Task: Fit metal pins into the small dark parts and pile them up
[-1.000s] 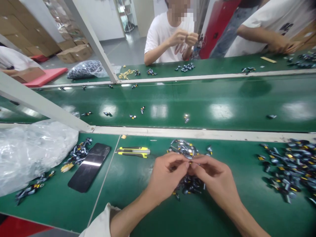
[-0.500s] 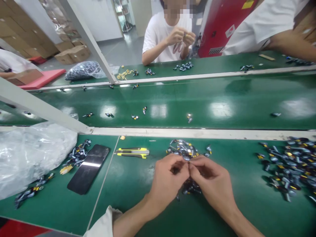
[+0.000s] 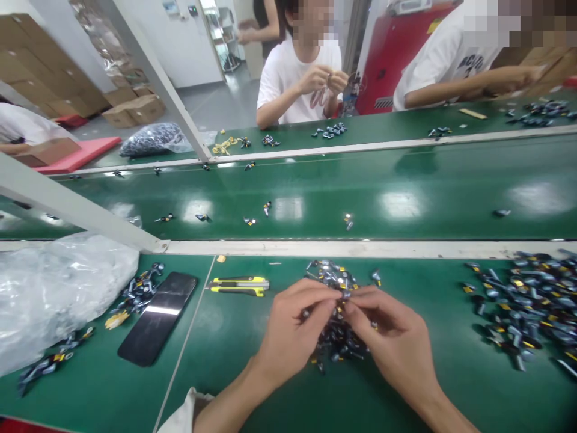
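My left hand (image 3: pixel 291 328) and my right hand (image 3: pixel 396 337) together pinch one small part (image 3: pixel 345 295), over the pile (image 3: pixel 340 343) on the near green table (image 3: pixel 234 355); cardboard boxes (image 3: pixel 38 69) stand far left.

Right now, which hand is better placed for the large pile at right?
Probably the right hand: it's nearer the large pile than the left hand, though both hold a small part.

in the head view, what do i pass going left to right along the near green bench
Clear plastic bag, smartphone, yellow-and-black utility knife, left hand, small shiny part between the fingertips, right hand, large pile of small metallic parts.
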The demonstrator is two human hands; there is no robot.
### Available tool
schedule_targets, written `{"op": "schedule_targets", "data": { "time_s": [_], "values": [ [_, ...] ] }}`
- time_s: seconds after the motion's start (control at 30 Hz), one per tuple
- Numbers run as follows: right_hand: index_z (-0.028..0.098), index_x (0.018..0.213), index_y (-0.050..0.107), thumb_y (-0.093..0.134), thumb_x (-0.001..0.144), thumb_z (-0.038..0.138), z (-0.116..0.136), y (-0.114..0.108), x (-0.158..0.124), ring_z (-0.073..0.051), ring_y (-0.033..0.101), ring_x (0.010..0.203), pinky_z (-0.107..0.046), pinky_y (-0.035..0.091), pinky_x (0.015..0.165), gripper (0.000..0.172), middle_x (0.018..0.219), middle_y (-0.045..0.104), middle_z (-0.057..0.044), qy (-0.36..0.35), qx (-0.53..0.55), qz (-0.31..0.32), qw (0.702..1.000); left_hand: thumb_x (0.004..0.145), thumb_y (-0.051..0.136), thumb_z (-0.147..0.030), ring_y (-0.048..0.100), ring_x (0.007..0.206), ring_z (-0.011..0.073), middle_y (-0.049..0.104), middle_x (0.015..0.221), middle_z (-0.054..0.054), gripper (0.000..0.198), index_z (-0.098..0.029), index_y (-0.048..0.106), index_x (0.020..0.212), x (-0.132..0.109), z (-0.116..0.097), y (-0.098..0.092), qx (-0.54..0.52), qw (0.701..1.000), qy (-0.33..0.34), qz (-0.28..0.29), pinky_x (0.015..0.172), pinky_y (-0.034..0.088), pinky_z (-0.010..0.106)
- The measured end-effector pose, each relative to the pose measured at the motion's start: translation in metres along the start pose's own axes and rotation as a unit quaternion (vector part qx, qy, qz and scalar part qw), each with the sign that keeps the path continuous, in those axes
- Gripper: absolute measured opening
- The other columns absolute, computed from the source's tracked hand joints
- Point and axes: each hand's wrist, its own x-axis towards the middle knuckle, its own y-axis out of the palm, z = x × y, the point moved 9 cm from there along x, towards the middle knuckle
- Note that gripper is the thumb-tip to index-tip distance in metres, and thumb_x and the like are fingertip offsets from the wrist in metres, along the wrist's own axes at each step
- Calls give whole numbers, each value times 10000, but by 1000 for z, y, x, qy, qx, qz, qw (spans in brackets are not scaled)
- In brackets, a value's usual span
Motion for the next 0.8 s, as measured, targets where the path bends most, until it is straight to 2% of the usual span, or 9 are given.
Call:
{"op": "schedule_targets", "data": {
  "time_s": [0.13, 0.23, 0.4, 0.53, 0.8],
  "values": [
    [231, 805, 727, 678, 861, 116, 10, 0, 0, -175, 706, 745, -250, 564, 678, 136, 814, 759, -20, -53, -51, -8, 997, 970, 618, -252, 676, 836, 167, 734, 945, 54, 257, -217, 756, 1184, 0, 8, 1, -17, 999, -43, 7, 788, 545, 255],
    [220, 811, 734, 680, 853, 114, 15, 1, -1, -183, 723, 744, -265, 578, 700, 126, 804, 763, -29, -74, -70, -5, 995, 956, 639, -237, 680, 887, 178, 750, 969, 58, 233, -222, 793, 1130, 1, 6, 2, 10, 999, -46, 20, 841, 538, 265],
    [230, 872, 780, 663, 887, 160, 2, 4, 1, -181, 730, 745, -244, 602, 660, 137, 882, 785, -45, 0, -35, 16, 999, 941, 636, -173, 696, 965, 190, 761, 1048, 60, 239, -229, 796, 1110, 2, 1, -1, 31, 999, -27, 14, 890, 543, 277],
    [233, 874, 801, 673, 876, 159, 1, 3, 2, -182, 726, 748, -240, 605, 666, 148, 885, 790, -45, 10, -19, 11, 1000, 942, 636, -169, 698, 999, 189, 760, 1078, 59, 235, -226, 794, 1105, 1, -1, 2, 30, 999, -15, 20, 924, 543, 281],
    [250, 907, 824, 721, 883, 214, -5, 1, 1, -171, 719, 721, -225, 594, 659, 111, 859, 787, -37, 29, -3, 2, 1000, 933, 651, -153, 707, 971, 181, 770, 1023, 43, 211, -228, 800, 1062, 0, 2, -2, 29, 999, -16, -31, 913, 553, 272]
  ]
}}
